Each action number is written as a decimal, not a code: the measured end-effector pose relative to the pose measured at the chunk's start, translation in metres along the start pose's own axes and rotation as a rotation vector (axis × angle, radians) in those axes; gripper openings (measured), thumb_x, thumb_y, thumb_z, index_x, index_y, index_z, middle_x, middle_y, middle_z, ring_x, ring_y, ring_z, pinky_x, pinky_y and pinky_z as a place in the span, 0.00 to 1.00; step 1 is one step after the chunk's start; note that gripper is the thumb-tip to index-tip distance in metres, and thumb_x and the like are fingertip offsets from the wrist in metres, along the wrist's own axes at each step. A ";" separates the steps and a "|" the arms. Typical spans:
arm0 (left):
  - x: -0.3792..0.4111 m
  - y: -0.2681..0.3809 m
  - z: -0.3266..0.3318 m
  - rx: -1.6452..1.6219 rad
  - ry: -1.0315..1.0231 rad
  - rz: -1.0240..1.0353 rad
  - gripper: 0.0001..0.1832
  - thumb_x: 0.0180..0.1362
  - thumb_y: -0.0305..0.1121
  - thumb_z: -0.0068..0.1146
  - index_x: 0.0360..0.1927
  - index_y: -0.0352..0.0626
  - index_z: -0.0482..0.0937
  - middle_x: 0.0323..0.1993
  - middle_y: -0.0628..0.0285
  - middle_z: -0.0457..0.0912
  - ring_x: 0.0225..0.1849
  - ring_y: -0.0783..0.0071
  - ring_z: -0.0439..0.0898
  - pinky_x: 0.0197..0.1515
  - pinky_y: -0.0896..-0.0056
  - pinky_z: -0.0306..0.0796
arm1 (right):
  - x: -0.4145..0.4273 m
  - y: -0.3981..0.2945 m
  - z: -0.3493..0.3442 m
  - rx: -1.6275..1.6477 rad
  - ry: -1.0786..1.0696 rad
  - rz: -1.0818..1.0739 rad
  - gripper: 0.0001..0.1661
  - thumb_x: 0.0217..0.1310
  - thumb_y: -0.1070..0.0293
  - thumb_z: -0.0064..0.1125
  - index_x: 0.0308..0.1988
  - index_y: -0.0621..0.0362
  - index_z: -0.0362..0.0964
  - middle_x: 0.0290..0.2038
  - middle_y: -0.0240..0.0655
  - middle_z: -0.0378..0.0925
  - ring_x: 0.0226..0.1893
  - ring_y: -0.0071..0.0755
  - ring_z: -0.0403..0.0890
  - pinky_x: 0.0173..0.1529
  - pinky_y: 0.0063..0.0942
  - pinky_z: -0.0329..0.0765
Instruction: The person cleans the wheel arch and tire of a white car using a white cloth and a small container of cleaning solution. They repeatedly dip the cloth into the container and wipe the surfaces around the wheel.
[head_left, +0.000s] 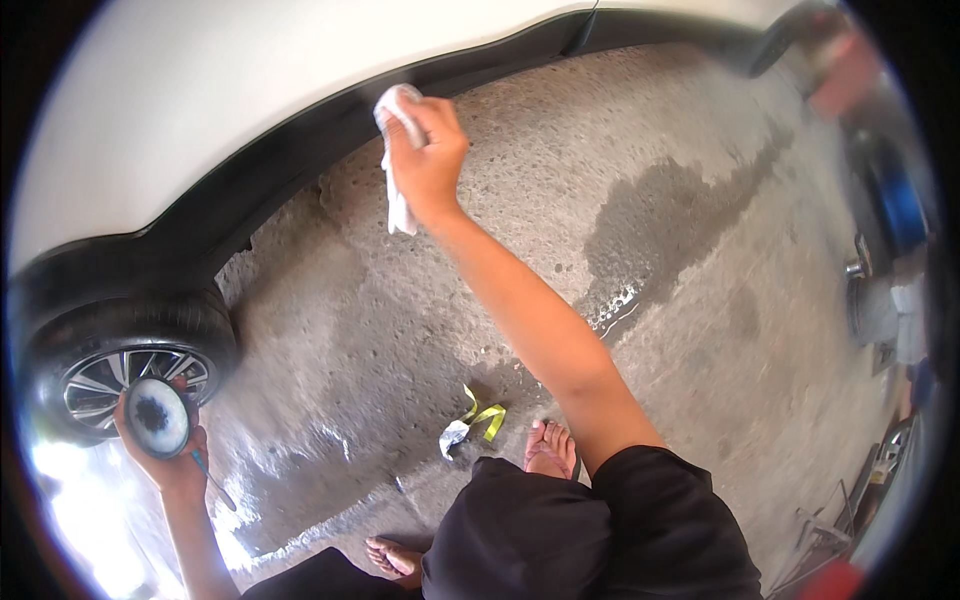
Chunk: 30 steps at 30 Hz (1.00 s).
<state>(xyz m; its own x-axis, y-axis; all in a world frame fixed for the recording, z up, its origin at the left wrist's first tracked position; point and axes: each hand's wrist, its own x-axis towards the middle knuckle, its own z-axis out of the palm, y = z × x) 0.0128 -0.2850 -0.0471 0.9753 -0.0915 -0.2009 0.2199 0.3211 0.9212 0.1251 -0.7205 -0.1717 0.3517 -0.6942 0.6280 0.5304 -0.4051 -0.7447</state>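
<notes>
My right hand (431, 154) grips a folded white cloth (401, 187) against or close over the black lower trim (300, 146) of a white car (187, 97). At the lower left, my left hand (169, 450) holds a round, dark-rimmed container (157, 417) with a pale inside and a dark patch at its middle. A thin tool with a teal part (214, 480) sticks out below that hand; its upper end is hidden. Behind the container, the car's black tire (150, 319) and its silver and black alloy wheel (94, 390) are partly covered.
Yellow strips (491, 420) and a crumpled silvery wrapper (453, 436) lie on the concrete floor (390, 322) near my feet. Dark wet patches (645, 217) mark the floor. Blurred equipment, including a blue object (900, 202), and metal parts (825, 525) line the right edge.
</notes>
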 end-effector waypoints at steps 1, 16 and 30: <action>0.002 0.000 0.000 -0.027 -0.065 -0.019 0.21 0.69 0.43 0.49 0.63 0.54 0.69 0.53 0.43 0.80 0.37 0.61 0.81 0.19 0.83 0.69 | -0.003 0.008 0.001 -0.062 -0.056 -0.180 0.14 0.56 0.80 0.66 0.45 0.61 0.79 0.42 0.39 0.75 0.34 0.33 0.82 0.29 0.25 0.85; 0.003 0.003 0.009 -0.157 -0.289 -0.027 0.27 0.71 0.58 0.43 0.57 0.47 0.77 0.57 0.43 0.75 0.36 0.58 0.76 0.21 0.77 0.70 | 0.045 -0.018 -0.019 0.157 0.262 0.510 0.13 0.64 0.77 0.60 0.49 0.65 0.76 0.39 0.39 0.74 0.22 0.30 0.80 0.22 0.24 0.81; 0.018 -0.010 -0.013 -0.283 -0.342 -0.072 0.33 0.69 0.60 0.45 0.61 0.42 0.75 0.61 0.45 0.72 0.41 0.56 0.75 0.22 0.76 0.71 | 0.071 -0.007 -0.036 -0.070 0.214 0.297 0.07 0.60 0.77 0.62 0.39 0.69 0.78 0.36 0.42 0.76 0.21 0.30 0.81 0.18 0.25 0.80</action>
<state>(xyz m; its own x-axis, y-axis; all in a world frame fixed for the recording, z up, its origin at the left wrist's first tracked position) 0.0284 -0.2780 -0.0644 0.9050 -0.4146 -0.0957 0.3304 0.5430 0.7720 0.1181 -0.7884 -0.1301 0.3096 -0.8932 0.3262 0.3726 -0.2016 -0.9058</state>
